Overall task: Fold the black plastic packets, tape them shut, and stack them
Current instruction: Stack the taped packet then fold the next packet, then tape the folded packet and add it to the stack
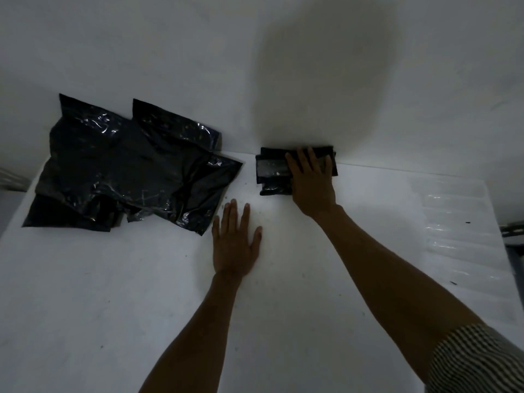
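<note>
At the wall (170, 52), folded packet (272, 169) under right grip (312, 184), left grip (236, 246) apart

Plain packing station: white table (283, 321), bare wall (184, 38), packet pile (127, 171).

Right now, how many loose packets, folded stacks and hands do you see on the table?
Loose black packets: at least 3, overlapping
Folded taped stack: 1, layers uncountable
Hands: 2, left hand flat on the table, right hand pressing the stack
Total: at least 6
</note>
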`<state>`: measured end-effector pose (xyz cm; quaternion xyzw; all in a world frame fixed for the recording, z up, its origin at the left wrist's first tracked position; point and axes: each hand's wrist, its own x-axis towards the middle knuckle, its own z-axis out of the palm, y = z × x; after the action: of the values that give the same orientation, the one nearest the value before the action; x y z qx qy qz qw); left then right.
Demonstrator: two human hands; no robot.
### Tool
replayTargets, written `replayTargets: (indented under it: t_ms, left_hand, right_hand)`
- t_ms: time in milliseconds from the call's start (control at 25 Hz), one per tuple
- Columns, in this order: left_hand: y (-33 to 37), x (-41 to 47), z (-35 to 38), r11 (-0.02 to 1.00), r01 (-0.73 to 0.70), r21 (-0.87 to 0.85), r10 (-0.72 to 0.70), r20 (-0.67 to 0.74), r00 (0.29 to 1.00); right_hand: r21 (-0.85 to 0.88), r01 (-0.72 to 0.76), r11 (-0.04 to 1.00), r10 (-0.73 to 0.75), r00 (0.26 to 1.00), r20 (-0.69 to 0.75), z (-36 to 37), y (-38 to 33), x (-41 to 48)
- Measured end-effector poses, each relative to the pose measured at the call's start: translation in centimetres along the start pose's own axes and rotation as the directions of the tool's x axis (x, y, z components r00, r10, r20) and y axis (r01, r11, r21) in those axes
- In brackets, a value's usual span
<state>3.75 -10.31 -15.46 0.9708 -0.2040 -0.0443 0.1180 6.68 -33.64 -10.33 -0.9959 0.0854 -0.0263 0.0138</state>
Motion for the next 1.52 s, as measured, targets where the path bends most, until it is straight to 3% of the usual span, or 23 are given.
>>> replayTargets:
  t_ms: [120, 200, 280, 400, 440, 520, 560, 640, 720, 760, 840, 1040, 1120, 1160, 1200, 1240, 1280, 1320, 1360, 1440, 1520]
  left_hand:
    - [-0.1, 0.0, 0.0, 1.0, -0.004, -0.011, 0.003, -0.013, 1.0]
    - [-0.3, 0.0, -0.1, 0.999, -0.001, -0.049, 0.0, -0.022, 1.0]
    - [-0.2, -0.2, -0.7, 0.982, -0.093, -0.165, 0.078, -0.095, 0.992]
    - [-0.6, -1.3, -2.8, 0.903, -0.365, -0.226, 0.259, -0.391, 0.883]
    - [-1.3, -1.2, -4.4, 0.91, -0.366, -0.193, 0.232, -0.494, 0.838]
    - [-3.8, 0.2, -7.9, 0.977, -0.124, -0.175, -0.014, -0.628, 0.778]
    - [-5.3, 1.4, -9.5, 0.977, 0.072, -0.202, -0.184, -0.616, 0.766]
    - [-8.2, 3.7, -11.9, 0.909, 0.383, -0.166, -0.417, -0.35, 0.839]
    - [-10.1, 4.9, -12.7, 0.922, 0.383, -0.054, -0.385, -0.052, 0.921]
    - [-10.7, 5.2, -12.7, 0.94, 0.339, -0.048, -0.339, 0.013, 0.941]
    - [-10.9, 5.4, -13.2, 0.939, 0.302, -0.162, -0.305, 0.007, 0.952]
    - [-8.2, 4.3, -13.7, 0.878, 0.326, -0.35, -0.39, -0.131, 0.911]
    - [-6.2, 3.1, -13.7, 0.858, 0.298, -0.418, -0.418, -0.231, 0.879]
    - [-4.8, 2.0, -13.5, 0.858, 0.267, -0.439, -0.414, -0.282, 0.865]
    - [-3.0, 0.5, -13.0, 0.868, 0.221, -0.445, -0.387, -0.325, 0.863]
    - [-0.9, -1.4, -12.2, 0.882, 0.163, -0.441, -0.341, -0.361, 0.868]
    - [1.4, -3.5, -11.1, 0.888, 0.112, -0.445, -0.298, -0.373, 0.879]
    - [3.7, -5.7, -9.7, 0.883, 0.09, -0.461, -0.273, -0.348, 0.897]
    - [5.9, -7.8, -8.2, 0.873, 0.095, -0.479, -0.258, -0.286, 0.923]
    - [9.8, -11.9, -5.6, 0.861, 0.127, -0.493, -0.212, -0.12, 0.97]
    - [12.5, -15.2, -4.4, 0.855, 0.199, -0.478, -0.193, 0.062, 0.979]
  right_hand:
    - [-0.007, -0.05, 0.999, 0.05, 0.996, -0.073, 0.3, -1.0, -0.5]
    - [0.098, -0.084, 0.992, 0.104, 0.971, -0.216, 0.0, -2.3, -2.1]
    - [0.235, -0.089, 0.968, 0.157, 0.946, -0.284, 1.0, -4.0, -5.9]
    - [0.292, -0.17, 0.941, 0.2, 0.977, -0.076, 3.8, -5.9, -12.5]
    - [0.255, -0.203, 0.945, 0.206, 0.978, 0.014, 4.5, -6.1, -13.8]
    - [0.165, -0.237, 0.957, 0.222, 0.97, 0.104, 5.2, -6.3, -14.6]
    - [0.134, -0.246, 0.96, 0.23, 0.965, 0.124, 5.2, -6.2, -14.6]
    - [0.108, -0.244, 0.964, 0.227, 0.963, 0.147, 4.9, -6.2, -14.4]
    - [0.105, -0.244, 0.964, 0.227, 0.962, 0.153, 4.8, -6.2, -14.4]
    - [0.103, -0.246, 0.964, 0.227, 0.96, 0.161, 4.7, -6.2, -14.5]
    - [0.111, -0.25, 0.962, 0.228, 0.956, 0.185, 4.5, -6.3, -14.5]
    - [0.253, -0.302, 0.919, 0.241, 0.939, 0.244, 3.4, -6.4, -14.0]
    - [0.475, -0.362, 0.802, 0.289, 0.931, 0.222, 2.2, -6.9, -14.0]
    - [0.613, -0.401, 0.681, 0.339, 0.914, 0.222, 1.1, -7.3, -13.9]
    - [0.749, -0.438, 0.497, 0.397, 0.882, 0.253, -0.4, -7.4, -14.0]
    - [0.857, -0.461, 0.23, 0.423, 0.84, 0.339, -2.0, -7.5, -14.1]
    - [0.875, -0.479, -0.065, 0.382, 0.798, 0.466, -3.6, -7.4, -14.2]
    - [0.816, -0.499, -0.292, 0.309, 0.758, 0.575, -4.8, -7.1, -14.4]
    - [0.754, -0.527, -0.393, 0.243, 0.731, 0.638, -5.5, -6.4, -14.9]
    - [0.737, -0.568, -0.367, 0.186, 0.731, 0.657, -5.8, -4.7, -16.7]
    - [0.799, -0.548, -0.247, 0.287, 0.746, 0.601, -4.8, -2.8, -19.1]
